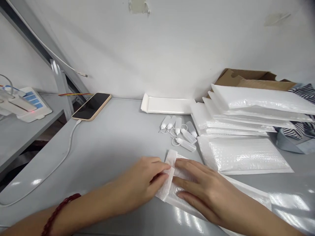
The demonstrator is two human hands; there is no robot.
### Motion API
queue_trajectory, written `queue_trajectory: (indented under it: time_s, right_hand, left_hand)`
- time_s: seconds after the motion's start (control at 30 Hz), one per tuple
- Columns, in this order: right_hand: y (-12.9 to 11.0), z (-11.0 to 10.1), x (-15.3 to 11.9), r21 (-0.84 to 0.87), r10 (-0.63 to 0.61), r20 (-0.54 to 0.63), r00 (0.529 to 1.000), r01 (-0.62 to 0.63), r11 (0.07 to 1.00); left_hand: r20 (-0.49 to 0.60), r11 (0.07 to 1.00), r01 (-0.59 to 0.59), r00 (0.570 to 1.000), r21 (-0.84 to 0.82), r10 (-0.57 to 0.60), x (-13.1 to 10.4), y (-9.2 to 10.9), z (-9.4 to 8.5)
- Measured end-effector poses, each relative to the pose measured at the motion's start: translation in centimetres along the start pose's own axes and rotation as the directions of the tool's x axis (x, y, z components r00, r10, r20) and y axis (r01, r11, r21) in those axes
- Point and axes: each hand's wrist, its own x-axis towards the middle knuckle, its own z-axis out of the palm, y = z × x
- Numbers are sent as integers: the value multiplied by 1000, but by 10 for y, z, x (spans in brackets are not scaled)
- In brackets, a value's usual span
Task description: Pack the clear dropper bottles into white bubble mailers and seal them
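A white bubble mailer (180, 199) lies slanted on the grey table near its front edge, its flap folded over at the left end. My left hand (150, 178), with a red braided band at the wrist, pinches the edge of that flap between thumb and fingers. On the mailer's body, just right of the flap, my right hand (200, 186) rests with its fingers spread. Beyond both hands lie several small translucent squeeze bottles (188, 135) with white caps. Part of the mailer is hidden under my right hand and forearm.
Several filled bubble mailers (246, 118) are stacked at the right, before a brown cardboard box (246, 78). A flat white mailer (169, 105) lies against the wall. A phone (92, 106) on a white cable is at the back left. Striped cloth (299, 129) sits far right.
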Motion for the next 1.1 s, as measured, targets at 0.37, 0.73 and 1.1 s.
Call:
queue_trajectory:
  time_s: [0.37,0.73,1.1]
  right_hand:
    - [6,8,2,-135,-93,-131,987,75,988]
    - [11,-3,1,185,67,114,991,-88,979]
    - [11,-14,-2,341,212,117,970,-239,909]
  left_hand:
    - [13,833,-314,938,455,347,-6,-11,14]
    - [139,858,-426,905,288,403,-1,-16,-15]
    - [93,899,-411,911,149,401,6,-18,-11]
